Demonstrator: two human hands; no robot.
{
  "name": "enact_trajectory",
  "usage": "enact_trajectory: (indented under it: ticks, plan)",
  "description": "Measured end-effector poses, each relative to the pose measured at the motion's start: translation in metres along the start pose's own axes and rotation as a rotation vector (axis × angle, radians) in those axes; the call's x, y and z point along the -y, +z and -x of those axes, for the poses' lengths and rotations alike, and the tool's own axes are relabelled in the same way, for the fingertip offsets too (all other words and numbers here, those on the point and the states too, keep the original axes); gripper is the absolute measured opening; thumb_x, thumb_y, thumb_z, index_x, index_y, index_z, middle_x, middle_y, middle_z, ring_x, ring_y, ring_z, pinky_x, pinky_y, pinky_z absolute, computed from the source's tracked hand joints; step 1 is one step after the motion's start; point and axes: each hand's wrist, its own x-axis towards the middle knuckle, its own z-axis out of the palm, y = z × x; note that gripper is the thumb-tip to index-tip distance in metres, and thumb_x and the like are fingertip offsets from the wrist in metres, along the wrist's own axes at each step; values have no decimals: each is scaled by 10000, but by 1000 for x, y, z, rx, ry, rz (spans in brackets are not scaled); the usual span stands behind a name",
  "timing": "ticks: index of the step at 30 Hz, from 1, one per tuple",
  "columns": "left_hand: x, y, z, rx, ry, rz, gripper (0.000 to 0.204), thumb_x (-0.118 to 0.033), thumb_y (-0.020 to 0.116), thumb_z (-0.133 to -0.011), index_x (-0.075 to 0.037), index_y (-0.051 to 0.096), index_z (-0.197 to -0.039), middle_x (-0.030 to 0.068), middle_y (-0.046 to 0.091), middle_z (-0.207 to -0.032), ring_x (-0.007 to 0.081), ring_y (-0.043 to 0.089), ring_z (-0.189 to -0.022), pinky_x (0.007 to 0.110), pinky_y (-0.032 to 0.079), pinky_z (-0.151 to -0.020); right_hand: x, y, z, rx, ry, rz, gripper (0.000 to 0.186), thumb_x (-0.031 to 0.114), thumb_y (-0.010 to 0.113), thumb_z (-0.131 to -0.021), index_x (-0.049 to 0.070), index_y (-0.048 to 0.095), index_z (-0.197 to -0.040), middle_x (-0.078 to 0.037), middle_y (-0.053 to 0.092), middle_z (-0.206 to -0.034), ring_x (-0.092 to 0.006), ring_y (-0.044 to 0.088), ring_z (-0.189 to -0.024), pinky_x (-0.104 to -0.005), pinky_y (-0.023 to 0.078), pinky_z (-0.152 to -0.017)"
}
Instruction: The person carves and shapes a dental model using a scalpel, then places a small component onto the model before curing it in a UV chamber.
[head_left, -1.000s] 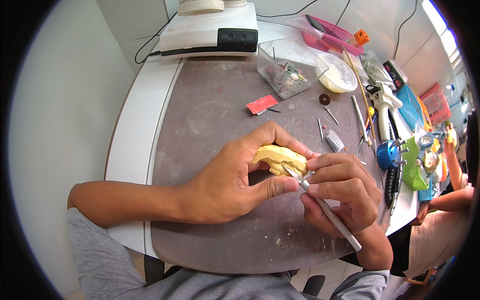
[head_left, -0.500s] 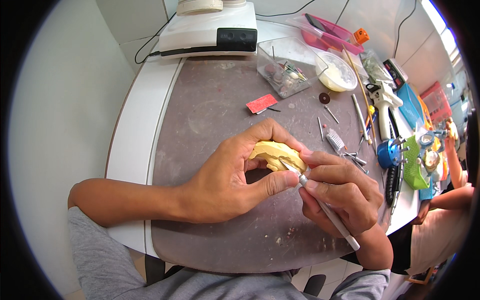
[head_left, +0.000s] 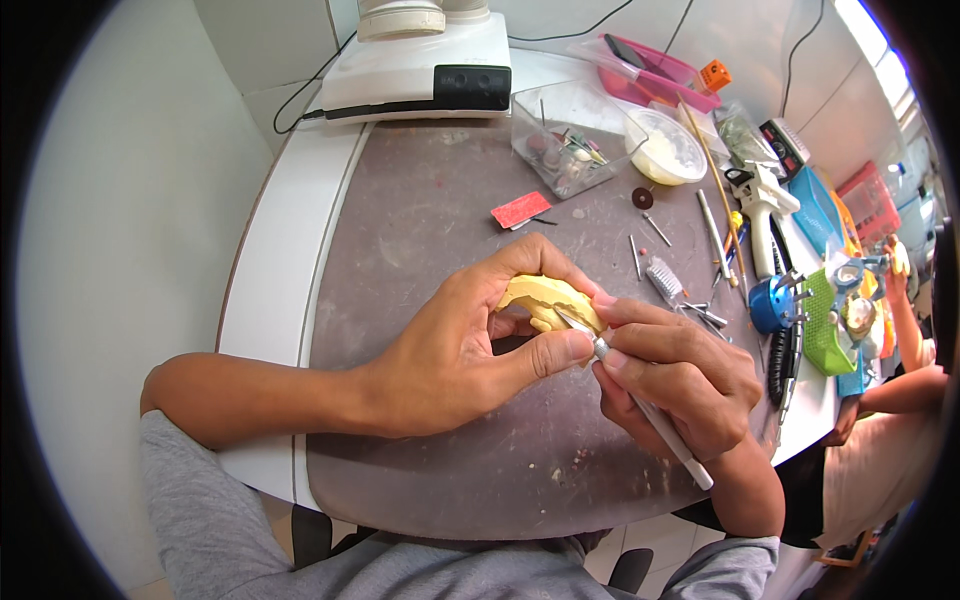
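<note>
Above the middle of the table, my left hand is closed around a yellow dental plaster model, thumb in front and fingers behind. My right hand grips a silver craft knife like a pen. Its handle slants down to the right, and the blade points up and left against the model's notched lower edge. The blade tip meets the yellow surface near my left thumb. Fingers of both hands come close together at the model's right end, and hide part of it.
Behind the hands lie a red card, a clear box of small tools and a bowl of pale material. A small brush, a blue holder and a green basket crowd the right. A white machine stands at the back. Another person's arm is at far right.
The model and both hands have shifted very slightly left, with the model tilted a little differently. The knife stays against it, and the whole view has moved slightly.
</note>
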Motion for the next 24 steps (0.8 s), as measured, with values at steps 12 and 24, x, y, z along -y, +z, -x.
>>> enact_trajectory:
  ticks: [12,24]
  plan:
    - [-4,3,0,-24,-28,64,326,-157,668,-975,-40,526,-1244,33,590,-1092,67,544,-983,248,465,-856,-2,-1,-3,-4,-67,45,218,-82,787,-698,15,599,-751,-95,681,-838,-255,755,-874,-306,614,-662]
    - [-8,1,0,-33,-61,38,350,-190,672,-985,-36,527,-1263,26,596,-1078,66,563,-981,237,488,-863,-3,-6,-4,91,96,-62,242,-88,781,-726,18,627,-880,-116,700,-858,-317,763,-917,-323,621,-704]
